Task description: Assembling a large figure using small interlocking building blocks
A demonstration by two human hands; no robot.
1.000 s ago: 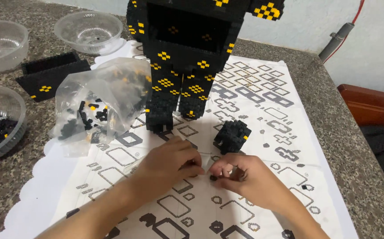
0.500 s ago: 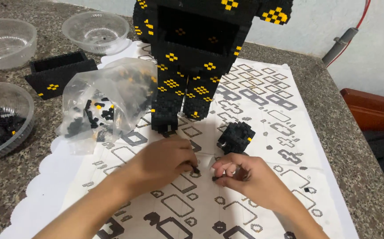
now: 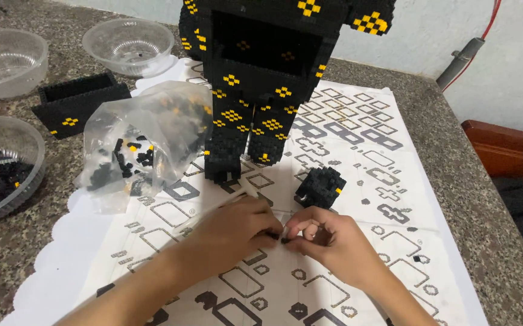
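The block figure (image 3: 267, 84) is cut off above the torso by the top edge, so its head is out of view. The tiny black piece (image 3: 281, 237) pinched between the left hand (image 3: 231, 232) and right hand (image 3: 328, 241) is mostly covered by fingertips; its shape cannot be told. Both forearms leave the bottom edge. The bowl of black pieces (image 3: 2, 169) is clipped at the left edge. Pieces inside the plastic bag (image 3: 144, 145) blur behind its folds.

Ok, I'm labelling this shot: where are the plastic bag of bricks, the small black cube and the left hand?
plastic bag of bricks (image 3: 144, 142), head view, middle of its clear front.
small black cube (image 3: 320, 186), head view, studded top.
left hand (image 3: 231, 229), head view, back of the hand.
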